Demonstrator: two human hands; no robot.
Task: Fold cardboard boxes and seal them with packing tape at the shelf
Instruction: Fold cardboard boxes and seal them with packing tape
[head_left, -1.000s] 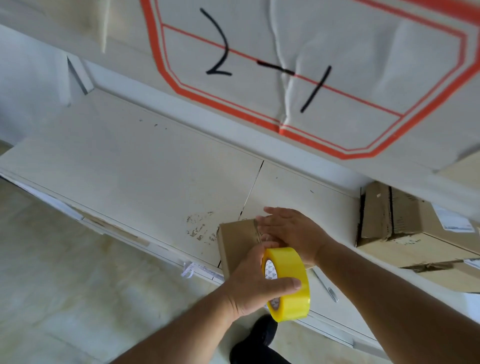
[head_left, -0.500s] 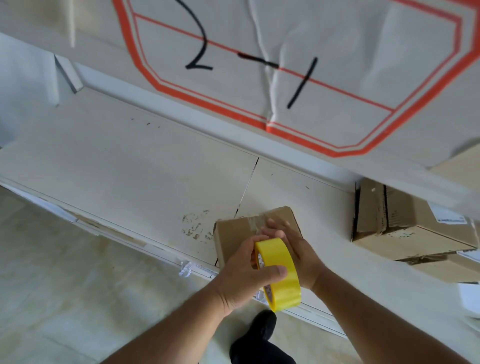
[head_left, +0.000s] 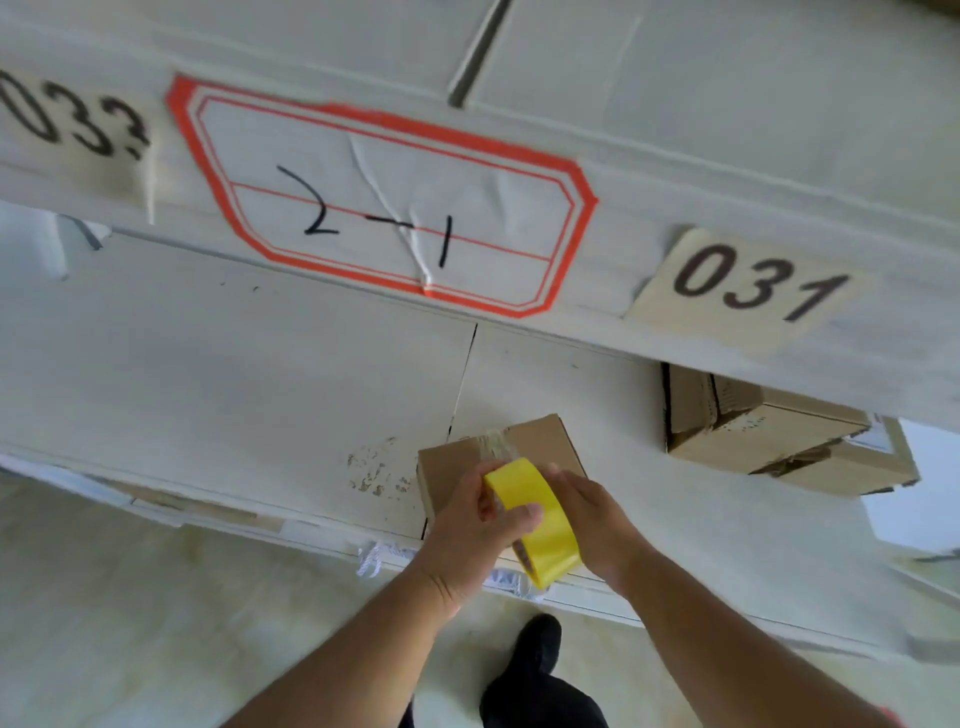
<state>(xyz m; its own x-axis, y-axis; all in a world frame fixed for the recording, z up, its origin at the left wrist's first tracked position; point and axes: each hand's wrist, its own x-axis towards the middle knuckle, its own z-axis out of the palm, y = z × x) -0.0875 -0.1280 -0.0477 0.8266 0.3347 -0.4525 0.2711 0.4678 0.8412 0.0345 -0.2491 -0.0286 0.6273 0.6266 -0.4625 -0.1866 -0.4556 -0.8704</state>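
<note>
A small brown cardboard box (head_left: 467, 462) is set at the front edge of the pale wooden shelf board (head_left: 234, 384). A yellow packing tape roll (head_left: 540, 525) is gripped by the left hand (head_left: 478, 525). The right hand (head_left: 592, 519) is laid flat on the box, fingers mostly hidden. Bare board is seen leftward; stacked brown cartons (head_left: 769, 431) are kept well apart, rightward.

Small brown cardboard box (head_left: 535, 447) on white shelf (head_left: 260, 374), clear tape across top, yellow tape roll (head_left: 540, 525) upright above its near edge

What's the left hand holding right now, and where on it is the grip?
The left hand grips the yellow tape roll, thumb across its outer band and fingers at its left side, over the small cardboard box.
</note>
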